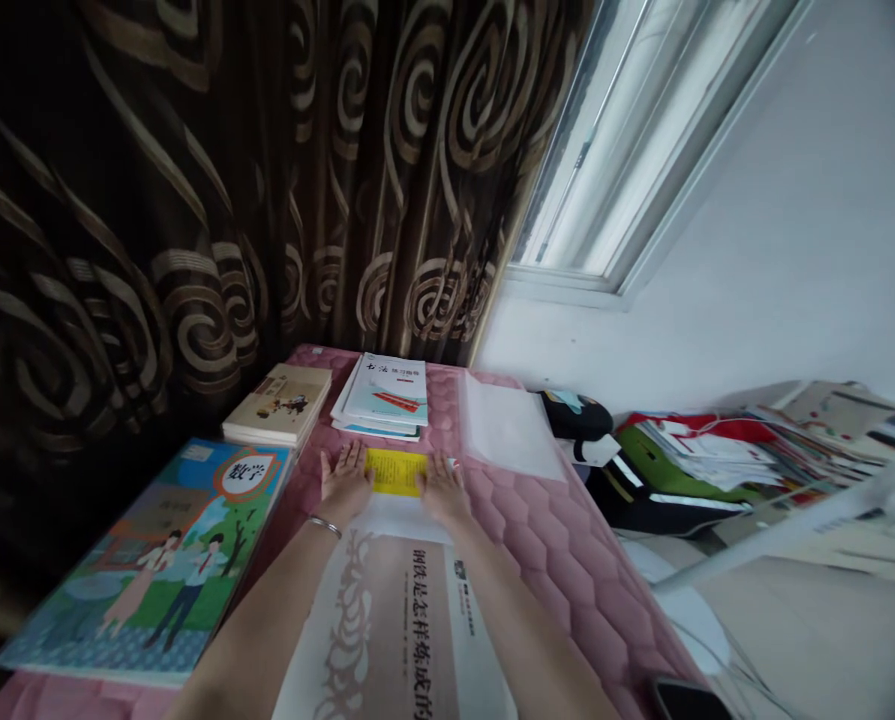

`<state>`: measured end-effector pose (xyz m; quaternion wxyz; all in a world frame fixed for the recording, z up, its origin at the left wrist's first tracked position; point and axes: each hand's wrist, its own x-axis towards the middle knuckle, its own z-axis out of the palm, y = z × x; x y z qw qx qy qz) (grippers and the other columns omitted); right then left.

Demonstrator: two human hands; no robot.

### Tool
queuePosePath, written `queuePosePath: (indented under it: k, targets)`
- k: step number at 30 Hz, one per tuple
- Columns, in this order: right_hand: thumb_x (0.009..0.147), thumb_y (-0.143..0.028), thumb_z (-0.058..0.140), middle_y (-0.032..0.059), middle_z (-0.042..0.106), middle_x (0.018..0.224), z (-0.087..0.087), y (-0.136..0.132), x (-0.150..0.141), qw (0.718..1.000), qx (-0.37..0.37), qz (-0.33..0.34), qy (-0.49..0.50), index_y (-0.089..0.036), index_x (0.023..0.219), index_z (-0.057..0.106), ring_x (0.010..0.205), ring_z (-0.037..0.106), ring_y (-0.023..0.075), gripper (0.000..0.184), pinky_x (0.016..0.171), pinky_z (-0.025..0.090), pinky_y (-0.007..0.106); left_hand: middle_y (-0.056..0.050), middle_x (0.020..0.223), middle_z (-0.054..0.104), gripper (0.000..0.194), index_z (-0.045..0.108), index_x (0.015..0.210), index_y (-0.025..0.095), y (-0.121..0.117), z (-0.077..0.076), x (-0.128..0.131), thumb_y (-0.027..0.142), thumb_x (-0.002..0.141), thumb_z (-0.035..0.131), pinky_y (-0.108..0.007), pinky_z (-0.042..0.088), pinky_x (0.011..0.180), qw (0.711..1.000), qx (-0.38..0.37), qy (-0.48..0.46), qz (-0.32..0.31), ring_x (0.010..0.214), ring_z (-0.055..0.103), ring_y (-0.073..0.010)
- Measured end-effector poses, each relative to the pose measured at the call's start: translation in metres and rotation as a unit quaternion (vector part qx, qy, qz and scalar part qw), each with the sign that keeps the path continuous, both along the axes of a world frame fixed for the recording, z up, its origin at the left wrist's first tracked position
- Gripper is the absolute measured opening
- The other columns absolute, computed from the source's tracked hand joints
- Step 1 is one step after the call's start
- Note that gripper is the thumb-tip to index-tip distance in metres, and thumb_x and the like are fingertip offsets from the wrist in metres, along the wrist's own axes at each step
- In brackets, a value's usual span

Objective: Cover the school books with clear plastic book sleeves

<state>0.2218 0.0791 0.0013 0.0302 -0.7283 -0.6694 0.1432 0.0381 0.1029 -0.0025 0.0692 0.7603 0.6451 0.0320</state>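
A book with a brown and white cover lies on the pink quilted surface between my forearms. Its far end carries a yellow patch. My left hand lies flat with fingers spread on the book's far left corner; a thin bracelet circles that wrist. My right hand presses flat on the far right corner. Neither hand grips anything.
A colourful textbook lies at the left. Behind it sit a tan book and a stack of white and teal booklets. A clear plastic sleeve lies right of them. Papers and bags pile up at right; a phone lies near the lower edge.
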Motion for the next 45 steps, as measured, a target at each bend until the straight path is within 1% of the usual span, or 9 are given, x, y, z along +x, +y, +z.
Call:
queuePosePath:
  k: [8,14,19,24,27,32,36,40,45]
  targets:
    - [0.1,-0.036,0.017,0.009,0.008,0.164,-0.005,-0.01,0.025,0.999,-0.007,-0.032,-0.026,-0.005,0.155,0.014,0.151,0.005,0.0206,0.063,0.121,0.003,0.036,-0.016,0.159,0.027,0.056,0.032,0.152,0.013,-0.007,0.001,0.033,0.023,0.096,0.027,-0.068,-0.004,0.115,0.999,0.018,-0.022,-0.018,0.148,0.02,-0.0333]
    - [0.1,-0.034,0.019,0.0085,0.012,0.163,-0.002,-0.011,0.023,0.999,0.0,-0.032,-0.032,-0.007,0.155,0.017,0.15,0.007,0.0191,0.062,0.121,0.005,0.034,-0.002,0.161,0.026,0.055,0.033,0.152,0.023,-0.015,-0.003,0.07,0.034,0.097,0.031,-0.056,0.008,0.12,0.989,-0.021,-0.043,-0.138,0.148,0.022,-0.0263]
    - [0.1,-0.036,0.016,0.0083,0.008,0.164,-0.006,-0.009,0.025,0.999,-0.005,-0.029,-0.026,-0.006,0.155,0.014,0.151,0.005,0.0199,0.063,0.121,0.005,0.036,-0.009,0.162,0.018,0.057,0.025,0.154,0.017,-0.004,0.003,0.021,0.027,0.098,0.024,-0.065,0.0,0.116,0.999,-0.009,-0.028,-0.046,0.149,0.018,-0.0294]
    - [0.1,-0.036,0.015,0.0099,0.008,0.164,-0.01,-0.008,0.025,0.999,-0.004,-0.024,-0.034,-0.004,0.155,0.014,0.151,0.005,0.0209,0.064,0.122,0.004,0.037,-0.015,0.158,0.027,0.055,0.031,0.151,0.013,-0.008,0.012,-0.022,0.026,0.097,0.027,-0.069,0.002,0.114,1.0,0.018,-0.002,0.006,0.147,0.025,-0.0303]
    - [0.1,-0.037,0.013,0.0087,0.008,0.164,-0.013,-0.007,0.026,0.998,-0.001,-0.025,-0.048,-0.005,0.155,0.014,0.15,0.006,0.0199,0.063,0.121,0.006,0.036,-0.016,0.153,0.038,0.052,0.044,0.145,0.013,-0.038,0.018,-0.016,0.018,0.095,0.03,-0.069,0.005,0.115,0.998,0.056,0.013,-0.007,0.144,0.031,-0.0339]
    - [0.101,-0.036,0.014,0.0093,0.011,0.163,-0.016,-0.006,0.025,0.997,0.002,-0.021,-0.074,-0.007,0.155,0.016,0.15,0.008,0.0194,0.062,0.121,0.007,0.036,-0.011,0.152,0.042,0.05,0.049,0.143,0.015,-0.135,0.017,0.022,0.032,0.097,0.041,-0.049,0.027,0.119,0.986,0.045,-0.013,-0.162,0.142,0.036,-0.0285]
    - [0.1,-0.034,0.015,0.0145,0.012,0.163,-0.011,-0.006,0.023,0.996,0.001,-0.016,-0.088,-0.002,0.154,0.016,0.15,0.013,0.0243,0.063,0.12,0.014,0.041,-0.018,0.154,0.037,0.059,0.05,0.142,0.019,-0.203,0.005,0.039,0.05,0.091,0.052,-0.064,0.034,0.106,0.945,-0.002,-0.015,-0.325,0.138,0.038,-0.0428]
    - [0.099,-0.027,0.022,0.0163,0.016,0.162,-0.003,-0.009,0.019,0.995,0.02,0.019,-0.095,-0.002,0.152,0.025,0.15,0.011,0.0273,0.059,0.12,0.009,0.046,-0.013,0.151,0.042,0.047,0.043,0.145,0.03,-0.224,0.002,0.029,0.026,0.099,0.045,-0.058,0.042,0.101,0.927,0.049,0.012,-0.372,0.132,0.049,-0.0356]
    - [0.095,-0.017,0.03,0.003,0.016,0.163,0.003,-0.013,0.0,0.99,0.039,0.13,-0.041,-0.019,0.153,0.032,0.15,0.009,0.0183,0.057,0.121,0.009,0.038,-0.021,0.146,0.047,0.049,0.047,0.142,0.02,-0.222,-0.005,0.015,0.04,0.098,0.046,-0.057,0.044,0.097,0.892,0.139,0.045,-0.427,0.128,0.052,-0.0378]
